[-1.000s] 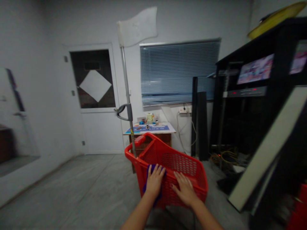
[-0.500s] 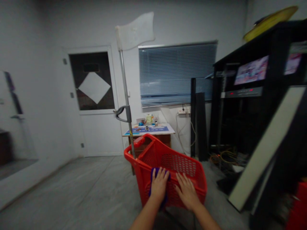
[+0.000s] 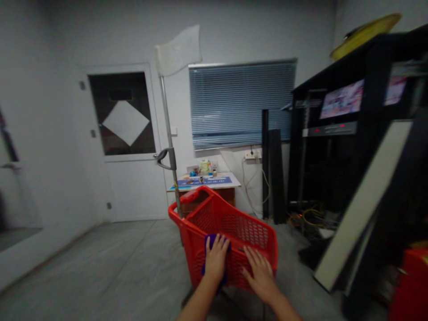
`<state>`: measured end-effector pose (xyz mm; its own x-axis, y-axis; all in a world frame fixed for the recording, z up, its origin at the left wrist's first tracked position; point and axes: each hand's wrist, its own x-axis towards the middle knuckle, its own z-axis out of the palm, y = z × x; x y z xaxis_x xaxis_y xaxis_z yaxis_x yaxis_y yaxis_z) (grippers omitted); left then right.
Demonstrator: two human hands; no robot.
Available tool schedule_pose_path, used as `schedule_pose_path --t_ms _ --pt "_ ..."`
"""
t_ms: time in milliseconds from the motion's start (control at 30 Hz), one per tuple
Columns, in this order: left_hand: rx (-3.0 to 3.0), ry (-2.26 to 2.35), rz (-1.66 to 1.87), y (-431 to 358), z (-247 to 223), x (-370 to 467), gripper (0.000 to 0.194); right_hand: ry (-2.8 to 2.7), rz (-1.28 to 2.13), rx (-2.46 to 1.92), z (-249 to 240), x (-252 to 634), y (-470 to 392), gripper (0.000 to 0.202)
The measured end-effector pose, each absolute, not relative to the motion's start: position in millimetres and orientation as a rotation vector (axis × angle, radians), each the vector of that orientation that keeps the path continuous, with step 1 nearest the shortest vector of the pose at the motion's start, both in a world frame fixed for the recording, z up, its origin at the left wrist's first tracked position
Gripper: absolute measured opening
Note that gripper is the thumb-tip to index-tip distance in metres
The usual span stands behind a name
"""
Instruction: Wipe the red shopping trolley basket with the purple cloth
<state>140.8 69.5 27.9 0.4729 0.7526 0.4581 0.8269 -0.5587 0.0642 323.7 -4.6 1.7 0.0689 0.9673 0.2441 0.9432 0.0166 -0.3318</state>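
A red plastic shopping cart (image 3: 191, 249) stands before me, with perforated sides and its handle end at the far left. My left hand (image 3: 215, 263) presses a purple cloth (image 3: 210, 241) against the near side of the basket, just below the rim. Most of the cloth lies beneath that palm, and some shows around the fingers. To its right, my right hand (image 3: 262, 274) rests on the cart's near side and rim, fingers stretched out and holding nothing. A metal pole with a grey grip handle (image 3: 166, 159) and a white flag-shaped panel (image 3: 179, 51) rises at the handle end.
Behind the cart is a small table (image 3: 217, 180) with a blue printed sheet and small items. A black rack (image 3: 368, 111) with screens stands right, with a pale board (image 3: 364, 205) leaning before it. Loose cables (image 3: 312, 217) lie on the floor. A white door (image 3: 133, 187) is at the left.
The view has turned slightly, so the cart and both hands sit a little further left in the picture. The left hand stays on the cloth and the right hand stays on the cart.
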Motion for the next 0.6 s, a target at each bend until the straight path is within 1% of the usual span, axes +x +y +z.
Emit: schedule_pose_path --t_ms 167,333,467,600 --pt "-2.628 -1.313 -0.667 63 22 156 0.052 -1.895 0.14 -1.938 7 319 -5 0.069" --pt "-2.646 -1.21 -0.563 73 30 142 0.052 -1.891 0.149 -1.95 6 318 -4 0.07" --pt "-2.609 -1.261 -0.53 79 39 128 0.052 -1.883 0.12 -1.947 3 316 -1 0.07" --pt "-2.61 -1.331 -0.572 75 38 134 0.051 -1.889 0.106 -1.951 4 312 0 0.074"
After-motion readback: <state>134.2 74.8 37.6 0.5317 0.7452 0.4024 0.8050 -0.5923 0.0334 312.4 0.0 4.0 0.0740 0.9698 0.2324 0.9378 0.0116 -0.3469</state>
